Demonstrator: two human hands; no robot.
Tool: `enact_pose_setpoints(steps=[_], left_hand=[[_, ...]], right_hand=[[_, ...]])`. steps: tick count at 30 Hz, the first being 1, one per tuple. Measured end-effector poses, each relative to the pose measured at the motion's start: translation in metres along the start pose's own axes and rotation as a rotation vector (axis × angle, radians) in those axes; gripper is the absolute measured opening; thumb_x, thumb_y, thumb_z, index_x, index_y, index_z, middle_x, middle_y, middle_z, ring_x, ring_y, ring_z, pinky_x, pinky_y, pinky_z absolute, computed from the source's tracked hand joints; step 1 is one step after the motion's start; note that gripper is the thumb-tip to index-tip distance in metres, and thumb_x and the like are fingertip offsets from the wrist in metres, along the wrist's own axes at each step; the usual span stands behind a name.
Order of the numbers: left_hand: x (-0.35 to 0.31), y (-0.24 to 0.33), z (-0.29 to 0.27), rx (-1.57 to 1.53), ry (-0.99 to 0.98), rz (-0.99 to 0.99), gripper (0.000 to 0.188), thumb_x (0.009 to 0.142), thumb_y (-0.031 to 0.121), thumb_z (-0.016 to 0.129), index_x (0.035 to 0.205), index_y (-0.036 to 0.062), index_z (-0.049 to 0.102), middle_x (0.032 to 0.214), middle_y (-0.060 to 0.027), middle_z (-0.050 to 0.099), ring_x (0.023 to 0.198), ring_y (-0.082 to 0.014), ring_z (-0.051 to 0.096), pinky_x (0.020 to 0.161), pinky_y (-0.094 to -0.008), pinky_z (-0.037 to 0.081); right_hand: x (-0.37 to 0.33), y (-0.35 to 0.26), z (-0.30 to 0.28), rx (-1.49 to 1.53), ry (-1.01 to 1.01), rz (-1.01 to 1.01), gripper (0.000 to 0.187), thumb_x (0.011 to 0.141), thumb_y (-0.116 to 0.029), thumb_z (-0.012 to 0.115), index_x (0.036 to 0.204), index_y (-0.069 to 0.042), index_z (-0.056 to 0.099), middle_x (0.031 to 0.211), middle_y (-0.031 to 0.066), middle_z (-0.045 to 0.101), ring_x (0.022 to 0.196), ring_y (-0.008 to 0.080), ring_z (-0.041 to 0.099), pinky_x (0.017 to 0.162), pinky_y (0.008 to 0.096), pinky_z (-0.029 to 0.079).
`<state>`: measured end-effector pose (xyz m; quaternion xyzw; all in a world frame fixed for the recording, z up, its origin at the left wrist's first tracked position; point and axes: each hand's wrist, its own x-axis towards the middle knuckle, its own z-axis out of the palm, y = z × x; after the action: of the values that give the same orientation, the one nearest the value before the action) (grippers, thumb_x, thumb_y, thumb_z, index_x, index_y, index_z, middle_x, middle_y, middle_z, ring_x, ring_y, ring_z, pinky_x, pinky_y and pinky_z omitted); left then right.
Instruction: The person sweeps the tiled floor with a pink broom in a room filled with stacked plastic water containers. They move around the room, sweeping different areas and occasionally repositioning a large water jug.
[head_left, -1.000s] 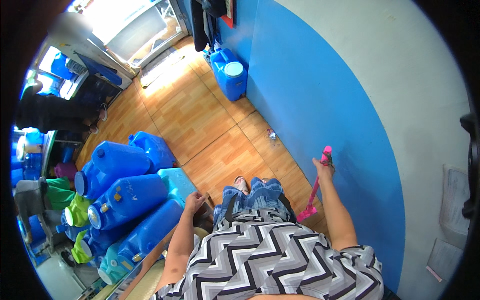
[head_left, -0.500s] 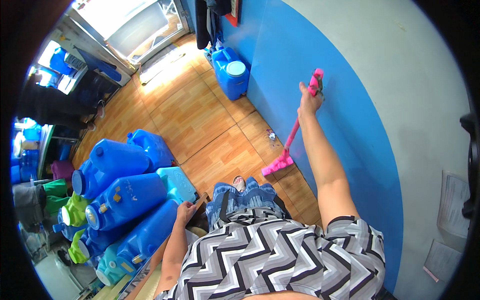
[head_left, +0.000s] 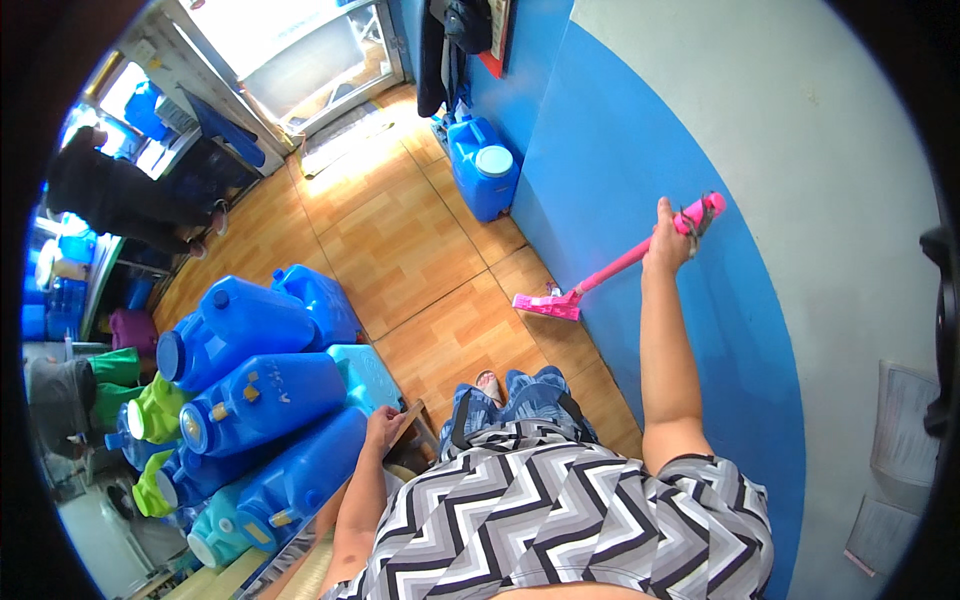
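Note:
My right hand (head_left: 668,248), arm stretched forward, is closed around the upper part of a pink broom (head_left: 622,262). A dark strip of material is wrapped around the handle near its end. The broom's flat head is on the floor beside the blue wall, and a small piece of litter (head_left: 553,289) shows just behind it. My left hand (head_left: 383,428) is low by my left side, its bent fingers at the edge of a wooden board (head_left: 408,420), beside a light blue container (head_left: 366,378).
Large blue water containers (head_left: 265,400) are piled to my left. Another blue container (head_left: 485,170) stands against the blue wall (head_left: 600,140). Wood-patterned tiles (head_left: 400,250) run toward a bright glass door (head_left: 330,75). A person in dark clothes (head_left: 125,190) stands at far left.
My right hand has moved right and nearer to me, tilting the broom handle lower. The broom head has shifted slightly left and farther away, against the litter. My left hand stays at the board.

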<state>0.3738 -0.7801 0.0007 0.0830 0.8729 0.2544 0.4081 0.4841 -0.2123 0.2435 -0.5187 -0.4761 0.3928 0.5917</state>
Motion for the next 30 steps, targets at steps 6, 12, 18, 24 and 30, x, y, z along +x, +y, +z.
enact_pose_setpoints(steps=[6,12,18,24,30], left_hand=[[0.018,-0.009,0.018,-0.004,0.015,0.003,0.026,0.072,0.025,0.067,0.083,0.0010,0.065,0.079,-0.0153,0.066,0.075,-0.0258,0.064,0.068,-0.0343,0.050],[0.007,0.010,0.035,0.040,0.025,-0.018,0.029,0.070,0.029,0.066,0.083,0.0028,0.067,0.082,-0.0168,0.066,0.075,-0.0282,0.065,0.069,-0.0364,0.049],[-0.011,0.020,0.055,-0.094,0.190,-0.225,0.028,0.069,0.030,0.067,0.078,0.0026,0.066,0.078,-0.0153,0.066,0.073,-0.0273,0.064,0.069,-0.0363,0.049],[-0.054,0.033,0.103,-0.095,0.248,-0.297,0.032,0.068,0.033,0.069,0.081,0.0037,0.066,0.081,-0.0153,0.066,0.079,-0.0286,0.063,0.073,-0.0369,0.049],[-0.094,0.068,0.158,-0.129,0.244,-0.411,0.034,0.068,0.033,0.069,0.083,0.0036,0.066,0.083,-0.0156,0.066,0.082,-0.0286,0.063,0.073,-0.0370,0.049]], right_hand=[[-0.014,-0.067,0.013,0.279,-0.368,0.098,0.023,0.075,-0.009,0.072,0.067,-0.008,0.051,0.059,0.0004,0.049,0.049,0.0099,0.044,0.048,0.0242,0.036],[-0.014,-0.077,0.057,0.477,-0.924,0.144,0.025,0.075,-0.005,0.070,0.065,-0.010,0.048,0.056,-0.0012,0.048,0.046,0.0092,0.045,0.045,0.0223,0.036],[0.001,-0.024,0.120,0.498,-1.166,0.269,0.025,0.071,-0.003,0.064,0.058,-0.010,0.044,0.050,0.0001,0.043,0.042,0.0109,0.042,0.043,0.0233,0.035],[0.030,0.045,0.173,0.549,-1.201,0.333,0.016,0.070,-0.002,0.056,0.060,-0.008,0.046,0.052,0.0028,0.045,0.045,0.0136,0.043,0.052,0.0272,0.042],[0.065,0.097,0.208,0.369,-0.847,0.366,0.014,0.068,-0.004,0.061,0.063,-0.008,0.048,0.055,0.0038,0.049,0.052,0.0164,0.051,0.058,0.0315,0.046]])
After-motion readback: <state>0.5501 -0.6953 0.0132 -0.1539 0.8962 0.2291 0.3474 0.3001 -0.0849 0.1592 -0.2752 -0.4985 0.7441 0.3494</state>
